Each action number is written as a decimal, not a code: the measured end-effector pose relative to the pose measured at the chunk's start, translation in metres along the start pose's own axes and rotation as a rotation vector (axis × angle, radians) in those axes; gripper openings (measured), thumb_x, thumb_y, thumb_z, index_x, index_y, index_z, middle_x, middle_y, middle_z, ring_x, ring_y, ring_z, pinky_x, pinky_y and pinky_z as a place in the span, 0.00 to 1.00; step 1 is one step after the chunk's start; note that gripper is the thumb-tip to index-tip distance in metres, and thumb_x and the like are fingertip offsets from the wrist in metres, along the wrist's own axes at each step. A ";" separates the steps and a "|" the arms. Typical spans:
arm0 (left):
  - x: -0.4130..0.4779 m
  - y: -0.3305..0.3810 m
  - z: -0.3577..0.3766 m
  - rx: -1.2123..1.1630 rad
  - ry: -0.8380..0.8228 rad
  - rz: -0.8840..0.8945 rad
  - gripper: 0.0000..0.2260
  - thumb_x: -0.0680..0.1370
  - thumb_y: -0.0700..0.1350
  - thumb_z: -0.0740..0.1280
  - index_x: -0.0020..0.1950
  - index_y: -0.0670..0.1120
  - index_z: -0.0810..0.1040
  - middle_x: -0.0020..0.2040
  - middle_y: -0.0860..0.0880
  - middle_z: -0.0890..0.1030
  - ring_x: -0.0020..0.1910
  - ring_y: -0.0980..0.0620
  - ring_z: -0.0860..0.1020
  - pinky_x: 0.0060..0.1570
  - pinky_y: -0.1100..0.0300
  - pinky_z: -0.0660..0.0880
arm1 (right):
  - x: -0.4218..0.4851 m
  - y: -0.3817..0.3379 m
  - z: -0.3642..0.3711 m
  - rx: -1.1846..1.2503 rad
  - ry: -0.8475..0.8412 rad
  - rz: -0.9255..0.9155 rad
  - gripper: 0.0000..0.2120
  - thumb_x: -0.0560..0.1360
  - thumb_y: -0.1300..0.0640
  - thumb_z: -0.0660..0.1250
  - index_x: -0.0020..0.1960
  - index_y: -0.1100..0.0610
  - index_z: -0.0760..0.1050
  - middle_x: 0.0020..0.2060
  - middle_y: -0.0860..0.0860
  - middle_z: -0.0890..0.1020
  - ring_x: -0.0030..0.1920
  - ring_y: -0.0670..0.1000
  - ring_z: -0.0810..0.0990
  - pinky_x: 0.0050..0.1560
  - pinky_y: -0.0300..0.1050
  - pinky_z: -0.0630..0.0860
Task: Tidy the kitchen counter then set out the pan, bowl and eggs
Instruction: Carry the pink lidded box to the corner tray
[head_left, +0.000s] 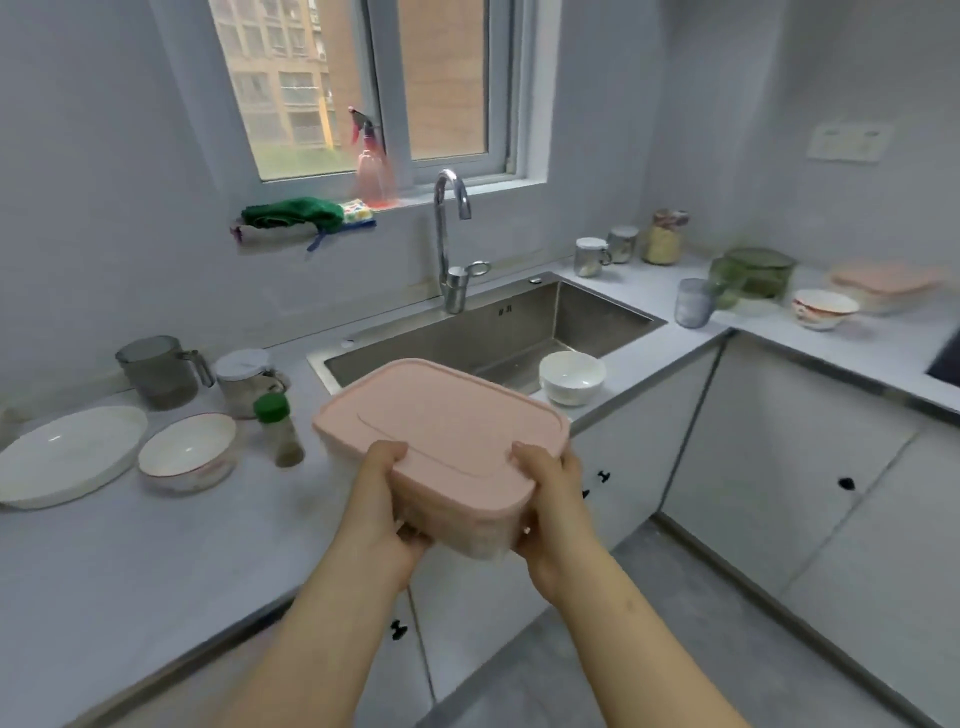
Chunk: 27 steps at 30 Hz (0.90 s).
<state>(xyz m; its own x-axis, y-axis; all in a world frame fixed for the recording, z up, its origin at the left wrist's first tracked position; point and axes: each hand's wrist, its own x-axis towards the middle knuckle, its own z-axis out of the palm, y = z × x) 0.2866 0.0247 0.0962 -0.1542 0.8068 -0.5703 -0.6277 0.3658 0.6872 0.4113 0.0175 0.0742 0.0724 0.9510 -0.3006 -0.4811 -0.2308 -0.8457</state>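
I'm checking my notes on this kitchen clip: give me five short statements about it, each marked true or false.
1. Both the left hand and the right hand hold the pink-lidded container. True.
2. Its lid is off. False: the lid is on.
3. The spray bottle stands on the counter. False: it stands on the window sill.
4. The green-capped bottle stands beside the red-rimmed bowl. True.
5. Another pink-lidded box lies on the right-hand counter. True.
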 end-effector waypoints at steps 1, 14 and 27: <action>-0.005 -0.015 0.017 0.001 -0.022 0.007 0.11 0.75 0.45 0.64 0.56 0.45 0.71 0.43 0.46 0.77 0.43 0.47 0.75 0.53 0.48 0.74 | -0.006 -0.007 -0.016 0.010 0.025 -0.001 0.19 0.75 0.55 0.62 0.63 0.42 0.63 0.56 0.46 0.77 0.52 0.50 0.77 0.52 0.56 0.78; -0.114 -0.252 0.226 0.165 -0.416 -0.294 0.17 0.75 0.47 0.67 0.62 0.46 0.70 0.53 0.43 0.78 0.52 0.43 0.77 0.55 0.45 0.75 | -0.103 -0.145 -0.316 0.070 0.461 -0.238 0.19 0.72 0.61 0.60 0.59 0.43 0.69 0.45 0.49 0.80 0.43 0.53 0.78 0.40 0.49 0.76; -0.127 -0.405 0.374 0.496 -0.644 -0.429 0.27 0.71 0.50 0.68 0.68 0.49 0.65 0.61 0.42 0.73 0.49 0.41 0.78 0.35 0.49 0.78 | -0.172 -0.205 -0.495 0.479 0.832 -0.310 0.05 0.76 0.57 0.59 0.49 0.55 0.72 0.37 0.51 0.76 0.38 0.52 0.76 0.40 0.48 0.73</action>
<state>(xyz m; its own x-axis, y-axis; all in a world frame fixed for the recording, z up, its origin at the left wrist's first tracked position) 0.8456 -0.0522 0.0590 0.5646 0.6042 -0.5623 -0.1110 0.7307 0.6737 0.9294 -0.2009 0.0811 0.7527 0.4668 -0.4642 -0.6246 0.2837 -0.7276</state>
